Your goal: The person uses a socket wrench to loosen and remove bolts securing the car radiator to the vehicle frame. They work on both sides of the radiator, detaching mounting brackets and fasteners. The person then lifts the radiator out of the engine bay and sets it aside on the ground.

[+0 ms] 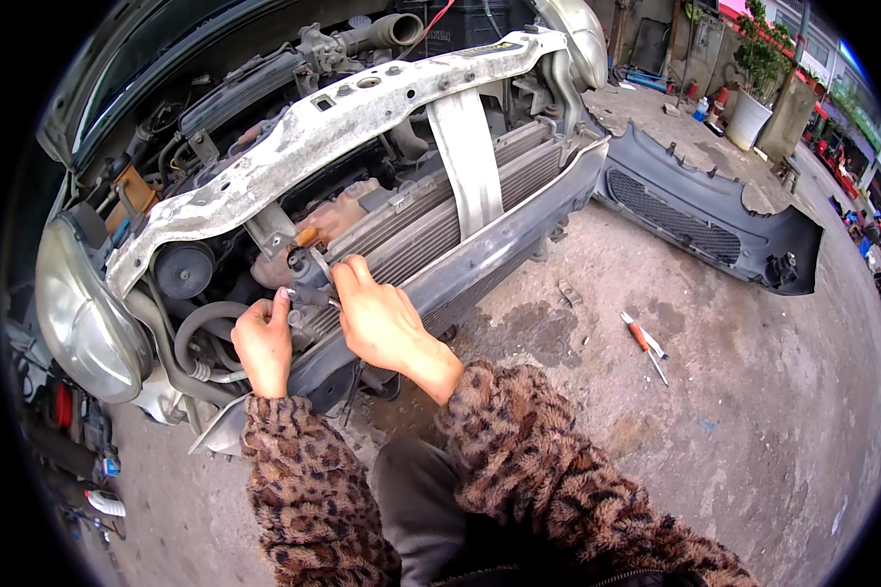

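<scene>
My left hand (pixel 264 344) is closed in a pinch, thumb against fingertips, beside the grey hose fitting (pixel 308 274) at the left end of the radiator (pixel 401 235). Whatever it grips is too small to make out. Just to its right, my right hand (pixel 380 318) curls its fingers down against the same fitting. A small metal bit peeks out beside its thumb, and the rest is hidden under the palm. A curved grey hose (pixel 201 328) runs to the left of both hands.
A white metal crossbar (pixel 352 108) spans above the radiator, with a headlight (pixel 93 308) at the left. Below the hands runs a dark lower beam (pixel 480 259). A black bumper cover (pixel 715 215) and a red-handled screwdriver (pixel 643 342) lie on the concrete at the right.
</scene>
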Available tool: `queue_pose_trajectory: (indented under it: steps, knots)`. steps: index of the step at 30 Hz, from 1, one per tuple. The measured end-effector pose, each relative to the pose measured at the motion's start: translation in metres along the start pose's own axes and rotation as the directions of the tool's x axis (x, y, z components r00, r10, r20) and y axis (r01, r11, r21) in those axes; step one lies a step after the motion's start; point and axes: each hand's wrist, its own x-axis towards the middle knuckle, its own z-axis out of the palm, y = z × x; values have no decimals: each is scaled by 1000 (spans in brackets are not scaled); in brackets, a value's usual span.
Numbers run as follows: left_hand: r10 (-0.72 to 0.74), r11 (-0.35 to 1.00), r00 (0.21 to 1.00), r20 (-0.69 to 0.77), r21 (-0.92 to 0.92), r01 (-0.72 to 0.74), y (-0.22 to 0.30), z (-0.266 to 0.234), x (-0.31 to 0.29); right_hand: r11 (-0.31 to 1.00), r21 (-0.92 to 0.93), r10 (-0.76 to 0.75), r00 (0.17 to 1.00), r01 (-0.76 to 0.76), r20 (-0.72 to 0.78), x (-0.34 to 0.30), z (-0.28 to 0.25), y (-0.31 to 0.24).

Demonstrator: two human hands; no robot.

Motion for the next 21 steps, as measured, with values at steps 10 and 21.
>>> queue_pose_trajectory:
  steps: [10,21]
  knots:
    - [-19,997,1000,9,-72,20,-3,0,-1,1000,2,-13,1000,13,-11,0,3,1]
    - [-10,1000,999,51,-29,11,-2,-1,8,999,11,-36,999,36,-38,-1,6,3]
